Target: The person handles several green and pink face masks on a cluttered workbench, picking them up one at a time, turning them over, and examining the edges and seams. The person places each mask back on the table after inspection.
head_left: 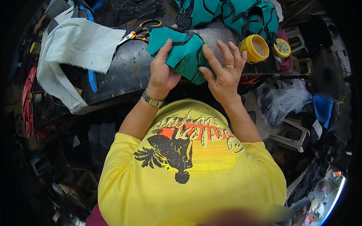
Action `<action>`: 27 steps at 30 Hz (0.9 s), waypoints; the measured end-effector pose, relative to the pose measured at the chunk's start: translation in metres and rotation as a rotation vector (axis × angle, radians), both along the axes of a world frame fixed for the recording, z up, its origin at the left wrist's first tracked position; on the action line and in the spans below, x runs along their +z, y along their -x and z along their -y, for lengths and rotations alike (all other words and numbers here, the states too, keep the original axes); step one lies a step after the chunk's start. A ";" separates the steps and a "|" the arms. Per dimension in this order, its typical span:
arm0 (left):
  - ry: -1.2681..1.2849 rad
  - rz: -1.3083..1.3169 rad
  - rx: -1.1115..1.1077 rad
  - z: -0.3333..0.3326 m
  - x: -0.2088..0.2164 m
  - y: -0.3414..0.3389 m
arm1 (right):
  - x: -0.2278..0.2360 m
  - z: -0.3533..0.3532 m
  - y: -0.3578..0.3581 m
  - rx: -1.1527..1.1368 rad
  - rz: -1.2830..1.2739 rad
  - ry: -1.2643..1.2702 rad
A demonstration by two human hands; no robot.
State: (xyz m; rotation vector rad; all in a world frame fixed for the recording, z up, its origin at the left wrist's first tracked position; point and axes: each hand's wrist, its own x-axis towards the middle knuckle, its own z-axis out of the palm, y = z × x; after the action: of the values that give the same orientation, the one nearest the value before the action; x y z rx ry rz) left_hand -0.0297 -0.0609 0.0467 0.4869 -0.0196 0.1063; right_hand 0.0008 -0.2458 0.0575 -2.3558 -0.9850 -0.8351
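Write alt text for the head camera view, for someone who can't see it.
Seen from above, a person in a yellow shirt presses a teal piece of material onto a dark worktable with the left hand and right hand. Orange-handled scissors, white cloth and an open yellow jar lie nearby.

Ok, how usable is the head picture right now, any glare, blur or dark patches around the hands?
Head view: the left hand and right hand on the teal piece are sharp and evenly lit; the bench edge bends with the fisheye; the rim falls into black; the lower left is murky; a blurred patch sits at the bottom edge.
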 end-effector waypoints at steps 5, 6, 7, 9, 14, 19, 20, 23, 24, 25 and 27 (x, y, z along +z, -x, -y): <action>0.013 -0.020 0.015 -0.004 -0.002 -0.002 | 0.012 0.015 0.000 0.227 -0.022 -0.056; 0.025 -0.029 0.008 -0.003 -0.002 -0.002 | 0.014 0.017 -0.003 0.301 -0.021 -0.129; 0.037 -0.036 0.000 -0.002 -0.003 -0.003 | 0.016 0.019 -0.007 0.344 -0.098 -0.210; 0.033 -0.034 -0.003 0.000 -0.004 -0.003 | 0.011 0.010 -0.013 0.218 -0.207 -0.250; -0.002 -0.059 0.058 0.001 -0.002 -0.004 | 0.000 -0.001 -0.002 0.127 -0.150 0.093; 0.070 -0.138 0.084 0.006 0.014 -0.004 | 0.015 -0.003 -0.005 0.371 -0.162 -0.307; 0.093 -0.173 0.084 0.009 0.018 -0.005 | 0.018 -0.007 -0.009 0.384 -0.187 -0.320; 0.008 -0.119 0.078 0.018 0.027 -0.007 | 0.031 -0.017 -0.022 0.444 -0.347 -0.390; -0.015 -0.043 0.076 0.020 0.029 -0.009 | 0.036 -0.017 -0.026 0.414 -0.327 -0.374; -0.012 -0.048 -0.026 0.015 0.031 -0.009 | 0.042 -0.015 -0.031 0.402 -0.294 -0.360; -0.090 0.018 -0.065 0.012 0.035 -0.011 | 0.056 -0.009 -0.038 0.345 -0.251 -0.333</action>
State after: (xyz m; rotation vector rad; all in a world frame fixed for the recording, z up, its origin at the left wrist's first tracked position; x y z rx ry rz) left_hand -0.0183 -0.0734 0.0819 0.5751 -0.0576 0.0462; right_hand 0.0387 -0.2365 0.1132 -1.8832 -1.0166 -0.5086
